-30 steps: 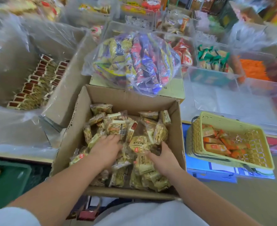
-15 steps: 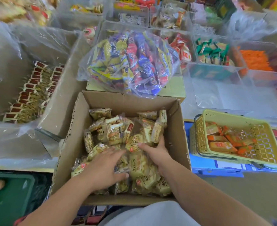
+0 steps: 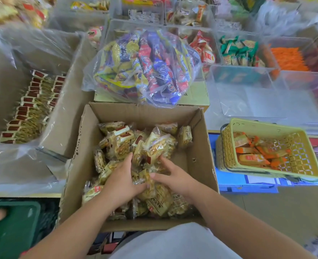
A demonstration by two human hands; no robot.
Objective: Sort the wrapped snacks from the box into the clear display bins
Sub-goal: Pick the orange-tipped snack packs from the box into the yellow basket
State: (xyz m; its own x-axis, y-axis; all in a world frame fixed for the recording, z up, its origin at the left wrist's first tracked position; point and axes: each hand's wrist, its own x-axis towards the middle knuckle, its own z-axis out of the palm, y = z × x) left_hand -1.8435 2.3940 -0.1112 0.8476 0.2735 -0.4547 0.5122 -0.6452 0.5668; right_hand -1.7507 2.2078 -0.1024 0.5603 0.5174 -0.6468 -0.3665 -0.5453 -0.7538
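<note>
Cardboard box, centre of view, open top: holds a loose heap of wrapped snacks, pale yellow packets with small red labels, piled toward its 9 o'clock side.

At 12 o'clock from the box, touching its far rim: a plastic bag of yellow, blue and red packets.
At 9 o'clock: a plastic-lined carton with red-labelled bars in neat rows.
At 3 o'clock: a yellow basket with orange packets in it.
At 2 o'clock: a clear bin, blurred.
At 8 o'clock: a green crate, cut off by the frame.
The far bins are too blurred to read.

Both forearms reach in from 6 o'clock. Left hand is palm down on the heap, its fingers curled round packets. Right hand lies just beside it, with thumb and forefinger spread on the packets. Its other fingers are hidden, so its grip cannot be told.
</note>
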